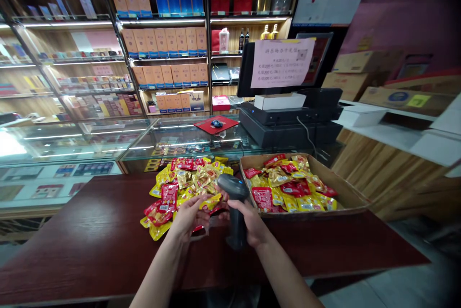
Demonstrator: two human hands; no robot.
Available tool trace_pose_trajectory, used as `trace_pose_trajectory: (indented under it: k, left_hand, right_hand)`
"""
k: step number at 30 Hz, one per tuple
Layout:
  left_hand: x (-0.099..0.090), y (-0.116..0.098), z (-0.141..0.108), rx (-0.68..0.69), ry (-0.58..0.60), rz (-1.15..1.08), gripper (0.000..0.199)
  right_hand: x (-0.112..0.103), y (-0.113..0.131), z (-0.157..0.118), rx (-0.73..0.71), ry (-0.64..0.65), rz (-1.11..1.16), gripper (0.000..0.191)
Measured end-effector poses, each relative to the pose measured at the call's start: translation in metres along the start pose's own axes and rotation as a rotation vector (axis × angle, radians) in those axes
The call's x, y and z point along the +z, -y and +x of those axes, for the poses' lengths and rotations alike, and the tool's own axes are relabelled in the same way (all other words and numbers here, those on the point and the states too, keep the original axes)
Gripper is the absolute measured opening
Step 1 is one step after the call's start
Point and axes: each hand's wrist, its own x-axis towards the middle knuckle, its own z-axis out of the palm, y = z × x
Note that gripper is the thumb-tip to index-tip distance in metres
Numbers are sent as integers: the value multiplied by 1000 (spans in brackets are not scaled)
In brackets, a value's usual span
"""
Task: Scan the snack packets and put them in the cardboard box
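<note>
Near the middle of the dark red table, my right hand (252,221) is wrapped round the handle of a black barcode scanner (236,219), which stands upright. To its left, my left hand (189,216) pinches a yellow snack packet (211,201) just beside the scanner's head. A loose pile of red and yellow packets (169,196) lies behind and left of my left hand. More such packets (297,188) fill a shallow cardboard box (351,200) to the right of the scanner. The fingertips of my right hand are partly hidden by the scanner.
Behind the table (82,231) is a glass counter (137,142) with a mouse (216,124) on a red mat. A monitor (246,70) with a pink notice and a black cash drawer (288,130) stand behind the box. Shelves of boxed goods line the back; cartons (347,87) are at right.
</note>
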Motion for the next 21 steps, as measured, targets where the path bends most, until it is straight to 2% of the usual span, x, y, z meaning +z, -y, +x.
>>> trace_pose_trajectory:
  k: [3,7,10,15,17,21]
  left_hand:
    - [-4,1,5,-100,2,-74,22]
    - [-7,-3,5,-230,103,-212,31]
    - [-9,-7,4,-272,171,-219,39]
    - [-10,-6,4,-204,214,-133,42]
    - [-8,-5,5,-153,211,-107,44]
    - [-6,-8,9,16,113,-1,42]
  right_hand:
    - [0,1,1,8,84,24,23]
    - [-3,6,7,77,87,187,15]
    - [-8,10,13,160,63,297,8]
    - [-10,13,13,174,99,281,9]
    - [-8,14,10,126,143,209,14]
    - [-6,18,3,-26,179,52,21]
